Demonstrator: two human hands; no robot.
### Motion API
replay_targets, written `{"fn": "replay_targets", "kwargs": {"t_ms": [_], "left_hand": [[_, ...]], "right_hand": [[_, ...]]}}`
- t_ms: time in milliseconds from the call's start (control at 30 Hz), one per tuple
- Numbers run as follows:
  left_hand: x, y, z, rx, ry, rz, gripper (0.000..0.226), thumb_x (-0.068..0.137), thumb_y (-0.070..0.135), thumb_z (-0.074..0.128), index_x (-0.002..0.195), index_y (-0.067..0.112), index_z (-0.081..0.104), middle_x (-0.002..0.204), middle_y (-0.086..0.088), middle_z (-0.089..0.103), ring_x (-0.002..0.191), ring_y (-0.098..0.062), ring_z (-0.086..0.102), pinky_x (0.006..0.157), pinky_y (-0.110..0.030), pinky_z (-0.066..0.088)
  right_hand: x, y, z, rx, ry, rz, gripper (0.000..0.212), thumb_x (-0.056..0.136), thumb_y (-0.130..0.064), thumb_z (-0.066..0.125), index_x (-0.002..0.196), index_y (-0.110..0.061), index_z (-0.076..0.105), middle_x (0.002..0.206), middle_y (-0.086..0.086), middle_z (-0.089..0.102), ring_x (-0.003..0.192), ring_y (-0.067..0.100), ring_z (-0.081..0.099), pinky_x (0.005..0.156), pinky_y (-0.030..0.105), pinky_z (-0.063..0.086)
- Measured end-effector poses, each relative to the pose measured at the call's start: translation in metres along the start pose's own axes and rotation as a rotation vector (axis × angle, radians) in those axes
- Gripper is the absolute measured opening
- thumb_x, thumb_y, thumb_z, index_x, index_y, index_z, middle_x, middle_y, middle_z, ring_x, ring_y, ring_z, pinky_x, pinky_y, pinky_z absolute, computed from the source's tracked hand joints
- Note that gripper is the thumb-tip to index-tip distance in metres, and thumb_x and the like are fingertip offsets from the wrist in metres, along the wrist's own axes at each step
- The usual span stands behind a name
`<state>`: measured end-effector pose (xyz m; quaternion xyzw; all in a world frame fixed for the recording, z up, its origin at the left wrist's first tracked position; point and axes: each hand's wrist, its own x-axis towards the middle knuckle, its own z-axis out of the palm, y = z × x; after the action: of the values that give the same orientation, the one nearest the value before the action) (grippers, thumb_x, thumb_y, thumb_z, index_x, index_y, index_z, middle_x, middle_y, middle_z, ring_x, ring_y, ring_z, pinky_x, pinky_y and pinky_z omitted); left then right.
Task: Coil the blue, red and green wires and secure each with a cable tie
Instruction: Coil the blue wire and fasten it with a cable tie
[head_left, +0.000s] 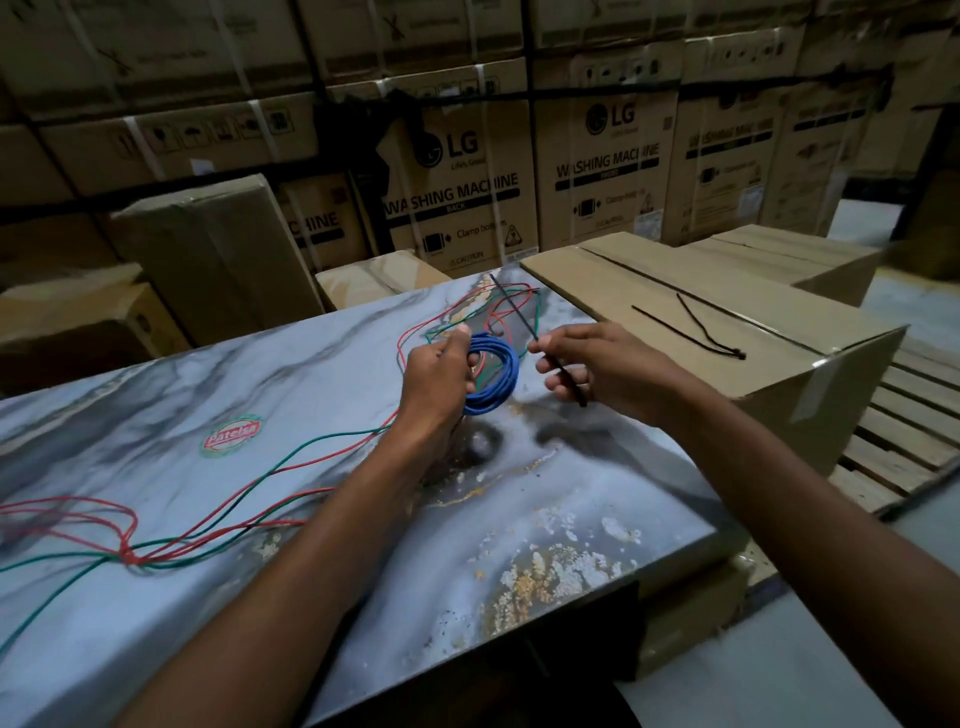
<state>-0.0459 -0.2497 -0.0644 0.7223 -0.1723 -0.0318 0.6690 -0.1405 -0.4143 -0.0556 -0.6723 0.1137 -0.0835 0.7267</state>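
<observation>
My left hand (434, 376) grips a coiled blue wire (501, 374) and holds it just above the marble-patterned table (311, 364). My right hand (592, 364) pinches a black cable tie (514, 312) beside the coil; its long end points away toward the table's far edge. The red wire (93, 512) and the green wire (291, 457) lie loose and tangled across the table, from the near left to loops behind the coil.
Two more black cable ties (696, 327) lie on a cardboard box (779, 374) to the right of the table. A wooden pallet (904, 441) sits lower right. Stacked washing-machine cartons (467, 197) fill the background.
</observation>
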Motion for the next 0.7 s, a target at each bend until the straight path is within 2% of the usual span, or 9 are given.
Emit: {"fn": "replay_targets", "kwargs": {"t_ms": [100,167,267,333,400,500,600,700], "left_hand": [[-0.007,0.008,-0.028,-0.041,0.021,0.006,0.042,0.105,0.033,0.048,0.071,0.011,0.060,0.065,-0.001,0.052,0.047,-0.010,0.040,0.054,-0.028,0.033],[-0.008,0.012,-0.049,-0.015,0.049,0.053,0.042,0.105,0.033,0.047,0.071,0.012,0.058,0.066,0.000,0.052,0.050,-0.012,0.040,0.054,-0.028,0.032],[-0.005,0.014,-0.080,0.006,0.107,0.080,0.040,0.106,0.032,0.045,0.078,0.009,0.063,0.065,0.001,0.050,0.049,-0.010,0.039,0.053,-0.027,0.032],[-0.001,0.012,-0.099,-0.008,0.161,0.067,0.039,0.107,0.031,0.044,0.084,0.008,0.065,0.066,0.000,0.049,0.049,-0.010,0.038,0.053,-0.027,0.032],[0.001,0.010,-0.117,0.010,0.217,0.048,0.040,0.107,0.032,0.043,0.078,0.011,0.061,0.068,-0.003,0.049,0.053,-0.013,0.039,0.056,-0.029,0.034],[0.003,0.002,-0.142,0.099,0.243,0.042,0.042,0.107,0.034,0.041,0.074,0.014,0.057,0.069,-0.002,0.050,0.052,-0.012,0.044,0.058,-0.029,0.036],[0.006,-0.010,-0.162,0.210,0.255,0.057,0.046,0.107,0.035,0.040,0.069,0.015,0.054,0.067,-0.001,0.052,0.044,-0.006,0.047,0.059,-0.029,0.035],[0.007,-0.017,-0.172,0.252,0.248,0.053,0.046,0.108,0.036,0.038,0.070,0.015,0.055,0.062,-0.001,0.051,0.047,-0.009,0.047,0.060,-0.029,0.036]], "right_hand": [[0.004,-0.009,0.019,0.160,-0.071,0.052,0.014,0.100,-0.010,0.060,0.102,-0.001,0.071,0.092,0.011,0.069,0.079,0.019,0.069,0.074,0.027,0.061],[0.006,-0.016,0.032,0.092,-0.080,0.040,0.018,0.098,-0.014,0.064,0.106,-0.002,0.074,0.088,0.007,0.063,0.082,0.016,0.061,0.078,0.027,0.054],[0.007,-0.021,0.051,0.004,-0.063,-0.006,0.033,0.096,-0.020,0.067,0.120,0.003,0.070,0.090,0.009,0.057,0.084,0.020,0.055,0.072,0.026,0.044],[0.009,-0.023,0.065,0.021,-0.111,-0.035,0.031,0.094,-0.021,0.067,0.117,-0.001,0.072,0.086,0.006,0.060,0.079,0.016,0.057,0.070,0.024,0.044],[0.011,-0.024,0.079,0.020,-0.156,-0.058,0.035,0.085,-0.028,0.073,0.112,-0.006,0.076,0.086,0.004,0.059,0.078,0.015,0.054,0.073,0.026,0.043],[0.018,-0.022,0.099,0.051,-0.223,-0.081,0.024,0.093,-0.024,0.068,0.110,-0.008,0.077,0.081,0.000,0.061,0.074,0.012,0.057,0.073,0.025,0.047],[0.019,-0.021,0.121,0.200,-0.288,-0.054,0.014,0.099,-0.015,0.061,0.103,-0.006,0.072,0.075,0.001,0.061,0.065,0.011,0.060,0.065,0.022,0.054],[0.020,-0.021,0.139,0.300,-0.299,-0.020,0.012,0.099,-0.012,0.058,0.100,-0.006,0.069,0.076,0.006,0.060,0.064,0.014,0.063,0.061,0.021,0.057]]}}
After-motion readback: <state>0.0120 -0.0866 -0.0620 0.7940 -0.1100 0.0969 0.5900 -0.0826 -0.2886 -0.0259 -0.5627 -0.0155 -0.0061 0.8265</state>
